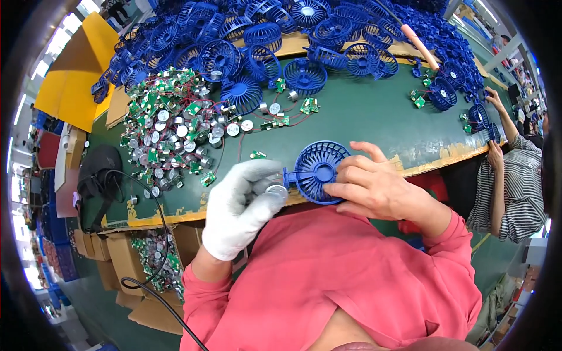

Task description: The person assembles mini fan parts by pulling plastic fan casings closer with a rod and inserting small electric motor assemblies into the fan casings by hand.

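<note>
My left hand, in a white glove, is closed with a small round silver motor between its fingers. Beside it, my bare right hand grips the right side of a blue plastic fan housing with a slatted cage and a hub in the middle. The housing is held over the table's near edge, its short stem toward the gloved fingers. A small green circuit board lies just beyond the glove. Whether a wire joins the motor to the housing I cannot make out.
A heap of motors with green boards and red wires covers the table's left. Blue fan housings are piled along the back. A pink-handled tool slants over them. A black cap-like object sits left. At right, a co-worker handles blue housings.
</note>
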The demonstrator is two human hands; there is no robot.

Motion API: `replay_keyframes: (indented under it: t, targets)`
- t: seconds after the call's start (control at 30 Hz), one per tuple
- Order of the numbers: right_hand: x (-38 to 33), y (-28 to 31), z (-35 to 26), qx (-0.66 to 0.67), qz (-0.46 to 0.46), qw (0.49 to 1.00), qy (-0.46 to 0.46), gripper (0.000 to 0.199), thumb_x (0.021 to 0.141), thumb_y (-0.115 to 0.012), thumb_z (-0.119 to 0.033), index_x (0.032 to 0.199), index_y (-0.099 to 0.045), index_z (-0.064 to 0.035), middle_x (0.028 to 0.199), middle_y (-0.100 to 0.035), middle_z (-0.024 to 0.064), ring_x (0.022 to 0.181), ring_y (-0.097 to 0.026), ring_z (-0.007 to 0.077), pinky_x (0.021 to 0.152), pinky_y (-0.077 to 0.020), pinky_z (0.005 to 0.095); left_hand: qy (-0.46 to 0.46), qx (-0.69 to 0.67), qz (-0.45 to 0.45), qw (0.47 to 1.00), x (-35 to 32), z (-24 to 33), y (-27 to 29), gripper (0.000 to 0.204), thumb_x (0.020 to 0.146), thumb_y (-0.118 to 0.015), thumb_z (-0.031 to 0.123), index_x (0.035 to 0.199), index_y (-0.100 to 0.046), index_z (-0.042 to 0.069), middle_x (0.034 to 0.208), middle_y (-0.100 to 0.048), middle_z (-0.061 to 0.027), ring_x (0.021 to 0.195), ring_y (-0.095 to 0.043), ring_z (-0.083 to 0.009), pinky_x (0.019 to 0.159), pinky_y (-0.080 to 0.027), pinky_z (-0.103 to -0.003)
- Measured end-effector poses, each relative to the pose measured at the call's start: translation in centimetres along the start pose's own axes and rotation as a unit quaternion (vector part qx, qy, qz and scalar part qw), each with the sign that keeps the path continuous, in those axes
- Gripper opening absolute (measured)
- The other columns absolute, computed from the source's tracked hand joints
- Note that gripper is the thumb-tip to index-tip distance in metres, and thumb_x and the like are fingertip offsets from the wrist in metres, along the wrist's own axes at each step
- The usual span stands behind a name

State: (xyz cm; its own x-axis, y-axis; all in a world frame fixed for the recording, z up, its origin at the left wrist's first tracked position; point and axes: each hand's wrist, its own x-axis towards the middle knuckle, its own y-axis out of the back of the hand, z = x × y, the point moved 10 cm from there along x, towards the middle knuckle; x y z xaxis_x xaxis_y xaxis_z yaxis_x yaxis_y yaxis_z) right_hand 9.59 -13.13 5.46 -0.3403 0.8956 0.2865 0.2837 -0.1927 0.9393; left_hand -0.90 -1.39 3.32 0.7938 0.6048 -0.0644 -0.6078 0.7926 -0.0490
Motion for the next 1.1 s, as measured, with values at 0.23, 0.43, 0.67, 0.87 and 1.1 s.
replay_keyframes:
  t: [0.23, 0.43, 0.67, 0.87, 1.1]
  targets:
    - [2.0, 2.1, -1.8, 0.056, 0.148, 0.987, 0.001, 0.054, 0.069, -0.074, -0.034, 0.113, -0.062, -0.0051, 0.09, -0.059, 0.0047, 0.08, -0.059, 0.0202, 0.072, -0.0438, 0.0351, -0.039, 0.07, -0.062, 0.995, 0.7, -0.8, -3.7, 0.055, 0.08, -0.07, 0.017, 0.127, -0.048, 0.001, 0.073, -0.061, -0.0035, 0.063, -0.055, -0.0075, 0.059, -0.047, -0.024]
    - [2.3, 2.6, -1.2, 0.002, 0.158, 0.987, -0.037, 0.034, 0.071, -0.072, -0.015, 0.102, -0.062, -0.0047, 0.084, -0.06, 0.0048, 0.07, -0.056, 0.0203, 0.06, -0.0396, 0.0344, -0.072, 0.228, -0.083, 0.967, 1.0, 0.3, -4.4, 0.068, 0.075, -0.075, 0.038, 0.129, -0.048, 0.007, 0.084, -0.062, -0.0108, 0.067, -0.063, -0.0216, 0.059, -0.05, -0.031]
    - [2.6, -0.1, 2.1, -0.066, 0.028, 0.991, -0.116, 0.027, 0.073, -0.072, -0.016, 0.096, -0.061, -0.0071, 0.082, -0.056, 0.0054, 0.081, -0.054, 0.0227, 0.079, -0.0394, 0.0388, -0.231, 0.484, -0.064, 0.841, 1.4, 0.8, -4.7, 0.055, 0.066, -0.078, 0.03, 0.115, -0.058, 0.012, 0.107, -0.058, -0.0127, 0.09, -0.061, -0.0313, 0.073, -0.05, -0.038]
    - [3.2, -0.4, 2.3, -0.041, 0.001, 0.995, -0.094, 0.027, 0.073, -0.073, -0.017, 0.096, -0.061, -0.007, 0.082, -0.056, 0.0056, 0.083, -0.054, 0.0228, 0.084, -0.039, 0.0395, -0.291, 0.521, -0.059, 0.8, 0.9, 1.1, -4.9, 0.034, 0.07, -0.074, 0.026, 0.101, -0.065, 0.015, 0.093, -0.061, -0.0048, 0.076, -0.057, -0.0254, 0.065, -0.047, -0.036]
    - [3.7, -1.1, 2.1, -0.004, -0.044, 0.997, -0.066, 0.029, 0.071, -0.074, -0.02, 0.093, -0.06, -0.006, 0.079, -0.055, 0.0063, 0.08, -0.054, 0.0232, 0.082, -0.0394, 0.038, -0.315, 0.539, -0.059, 0.779, 0.8, 1.0, -4.7, 0.034, 0.072, -0.07, 0.029, 0.102, -0.061, 0.016, 0.092, -0.055, -0.002, 0.077, -0.054, -0.0216, 0.064, -0.045, -0.034]
